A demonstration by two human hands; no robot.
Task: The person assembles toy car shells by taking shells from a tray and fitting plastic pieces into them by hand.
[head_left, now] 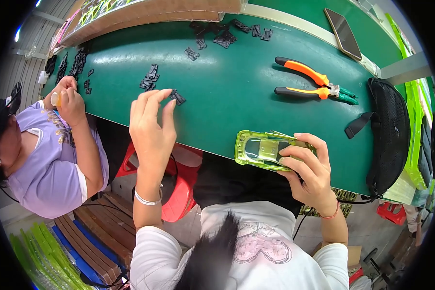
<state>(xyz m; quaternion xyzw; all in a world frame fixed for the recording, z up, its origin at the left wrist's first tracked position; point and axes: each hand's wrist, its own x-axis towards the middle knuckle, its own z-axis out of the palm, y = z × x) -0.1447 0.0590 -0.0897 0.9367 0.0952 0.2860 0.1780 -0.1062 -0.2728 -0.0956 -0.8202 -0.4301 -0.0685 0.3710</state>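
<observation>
My right hand (308, 166) grips a translucent lime-green toy car body shell (262, 149) at its right end, over the table's near edge. My left hand (152, 113) is over the table to the left, thumb and fingertips apart. Right at those fingertips is a small black plastic part (177, 97), which looks to be on the table rather than held. Just beyond my left hand lies a little cluster of similar black parts (150, 77).
Orange-and-black pliers (319, 79) lie to the right, near a black zippered case (389, 135) with a strap. More black parts (222, 36) are scattered at the back. A phone (343, 34) rests on the far ledge. At left, a person in purple (53, 154) works with their own hands.
</observation>
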